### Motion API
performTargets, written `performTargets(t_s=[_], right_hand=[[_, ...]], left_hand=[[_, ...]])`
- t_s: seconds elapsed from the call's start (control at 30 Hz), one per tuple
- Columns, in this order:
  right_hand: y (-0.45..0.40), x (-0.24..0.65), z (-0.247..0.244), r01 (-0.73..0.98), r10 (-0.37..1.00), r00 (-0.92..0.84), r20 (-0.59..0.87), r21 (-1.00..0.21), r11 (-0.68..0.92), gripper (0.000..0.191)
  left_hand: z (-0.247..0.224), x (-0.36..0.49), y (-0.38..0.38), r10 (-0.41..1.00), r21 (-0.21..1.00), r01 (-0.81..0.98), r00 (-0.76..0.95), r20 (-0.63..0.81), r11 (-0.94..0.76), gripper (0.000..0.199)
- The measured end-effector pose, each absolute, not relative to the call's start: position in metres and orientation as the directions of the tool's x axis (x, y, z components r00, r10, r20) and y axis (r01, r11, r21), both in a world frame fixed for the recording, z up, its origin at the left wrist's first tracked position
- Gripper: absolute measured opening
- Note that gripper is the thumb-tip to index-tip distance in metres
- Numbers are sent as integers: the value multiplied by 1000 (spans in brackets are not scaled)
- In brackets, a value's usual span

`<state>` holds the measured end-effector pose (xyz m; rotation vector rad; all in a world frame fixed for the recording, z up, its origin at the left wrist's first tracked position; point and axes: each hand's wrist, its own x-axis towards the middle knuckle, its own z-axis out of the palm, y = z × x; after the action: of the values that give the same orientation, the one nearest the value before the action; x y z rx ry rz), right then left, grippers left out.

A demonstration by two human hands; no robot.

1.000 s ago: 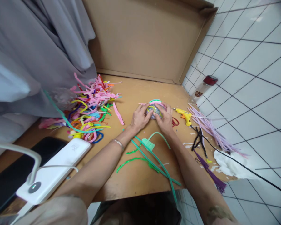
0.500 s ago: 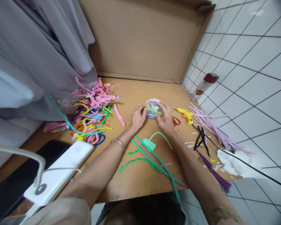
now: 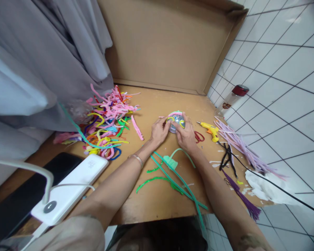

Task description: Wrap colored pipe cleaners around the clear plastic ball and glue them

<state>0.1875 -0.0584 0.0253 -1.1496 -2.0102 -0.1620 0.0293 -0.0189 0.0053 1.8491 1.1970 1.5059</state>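
Near the middle of the table, a small clear round container (image 3: 173, 129) with bluish contents is held between both hands. A pink and green fuzzy strip arches over its top, and yellow curled pieces sit on its front. My left hand (image 3: 159, 132) grips its left side with the fingers closed. On the other side my right hand (image 3: 186, 136) curls round it, the thumb laid across the front. Closer to me lie a mint-green pipe cleaner piece (image 3: 170, 162), long teal strands (image 3: 178, 181) and a bright green strip (image 3: 151, 180).
A heap of coloured pipe cleaners (image 3: 117, 108) lies left, with one pink piece (image 3: 137, 128) beside it. To the right are red-handled scissors (image 3: 199, 136), a yellow glue gun (image 3: 210, 129), lilac pipe cleaners (image 3: 235, 144), a purple tassel (image 3: 244, 198) and a bottle (image 3: 231, 101). A white power bank (image 3: 70, 190) is front left.
My right thumb has moved up and across the container's front, covering more of it. The whole view has shifted slightly; the container stays between both hands.
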Motion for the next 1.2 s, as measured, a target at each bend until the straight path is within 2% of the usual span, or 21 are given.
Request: performTargets(t_s=[0.13, 0.3, 0.43, 0.5, 0.6, 0.7, 0.8, 0.9, 1.03, 1.2], right_hand=[[-58, 190, 24, 759, 675, -251, 694, -292, 582, 41], [-57, 194, 25, 702, 695, -181, 695, -403, 587, 36], [-56, 198, 23, 646, 713, -113, 692, -495, 582, 31], [-55, 200, 23, 624, 719, -83, 690, -527, 578, 30], [-54, 201, 22, 605, 719, -44, 694, -554, 572, 28], [-54, 201, 22, 591, 714, -22, 700, -567, 574, 26], [-56, 199, 24, 599, 722, -21, 691, -570, 562, 26], [-59, 196, 26, 635, 727, -23, 686, -552, 541, 25], [-61, 194, 28, 695, 726, -41, 686, -503, 514, 25], [-65, 186, 28, 781, 711, -66, 700, -407, 474, 25]], left_hand=[[5, 29, -20, 832, 785, 313, 33, 554, -536, 40], [2, 28, -14, 836, 783, 330, 35, 548, -527, 37], [-4, 31, -6, 849, 834, 193, -11, 529, -517, 26], [-6, 33, -3, 891, 893, 42, -50, 450, -449, 21], [-8, 36, 1, 965, 937, -234, -35, 259, -260, 21], [-7, 38, 2, 994, 894, -439, 11, 109, -93, 29], [-2, 38, 3, 999, 850, -526, 35, -4, 22, 36], [6, 36, 2, 990, 842, -525, 119, -70, 123, 29], [21, 31, -2, 955, 894, -351, 203, -218, 278, 15], [37, 28, -11, 919, 921, -159, 241, -313, 355, 19]])
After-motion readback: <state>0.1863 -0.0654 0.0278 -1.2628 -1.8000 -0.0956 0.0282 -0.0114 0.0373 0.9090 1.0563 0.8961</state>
